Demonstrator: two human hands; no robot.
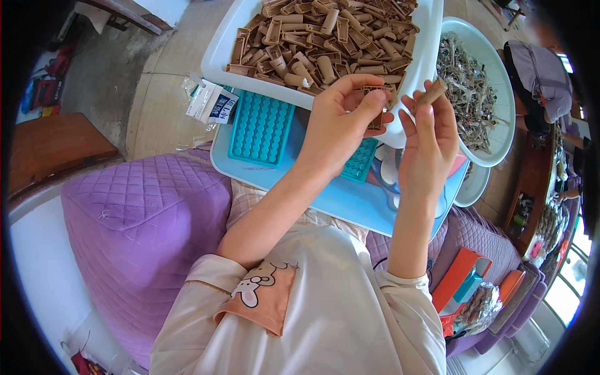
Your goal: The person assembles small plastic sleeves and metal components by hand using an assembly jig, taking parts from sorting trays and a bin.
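Observation:
Over the near edge of a white tub (215,56) my left hand (337,122) is closed around a small brown, hollow plastic piece (374,119) with ribs inside. My right hand (431,140), just to its right, pinches another brown piece (432,94) with a rounded back between thumb and fingers. The two pieces are apart. Many like pieces (325,67), some open side up, fill the tub. Below my left hand lies part of a teal tray (359,164), largely hidden by the hand and forearm.
A second teal tray (261,128) with rows of round cells sits on the light-blue table (300,194), beside a white-and-blue packet (212,103). Right of the tub, a pale basin (509,119) holds small clear-wrapped items. Purple quilted seating (144,219) flanks me; another person (537,75) is at far right.

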